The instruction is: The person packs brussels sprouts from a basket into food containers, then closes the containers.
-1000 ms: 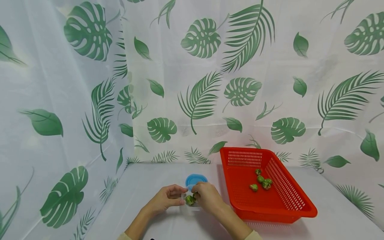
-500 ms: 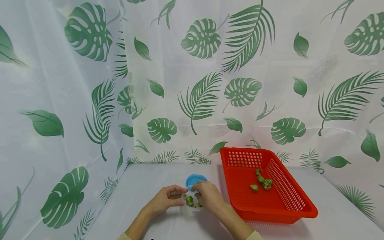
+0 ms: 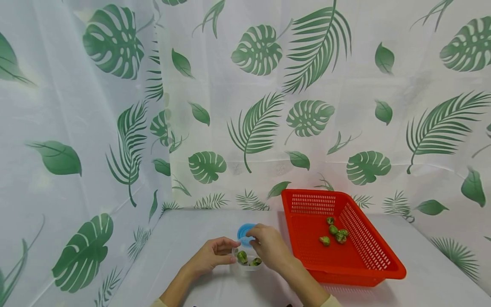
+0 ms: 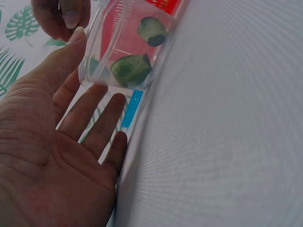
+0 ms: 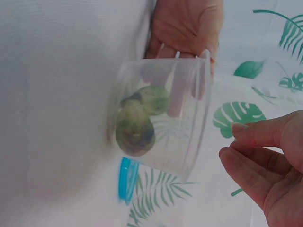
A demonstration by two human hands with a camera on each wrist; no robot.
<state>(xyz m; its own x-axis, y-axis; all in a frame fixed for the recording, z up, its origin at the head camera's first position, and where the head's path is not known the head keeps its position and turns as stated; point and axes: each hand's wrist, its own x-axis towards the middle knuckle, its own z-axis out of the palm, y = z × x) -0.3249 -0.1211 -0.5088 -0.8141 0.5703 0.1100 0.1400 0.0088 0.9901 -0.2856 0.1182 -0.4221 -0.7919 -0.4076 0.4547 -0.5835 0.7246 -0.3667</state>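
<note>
A clear plastic tub (image 5: 163, 142) stands on the table with two Brussels sprouts inside, a left sprout (image 3: 242, 256) and a right sprout (image 3: 255, 262). My left hand (image 3: 211, 257) rests against the tub's left side, its fingers extended beside the wall and the thumb near the rim, as the left wrist view shows. Above the tub's right rim is my right hand (image 3: 270, 247), holding nothing, its thumb and fingertips slightly apart in the right wrist view (image 5: 270, 161). Just behind the tub lies a blue lid (image 3: 245, 230), partly hidden by the right hand.
A red plastic basket (image 3: 314, 260) with slotted sides stands to the right of the tub. Several more Brussels sprouts (image 3: 333, 230) lie on its floor. A leaf-printed curtain (image 3: 261, 128) hangs behind and to the left of the white table (image 3: 192, 226).
My right hand has let go of a sprout, which now lies in the tub beside the other one. That hand has then risen slightly up and right. The left hand has stayed put.
</note>
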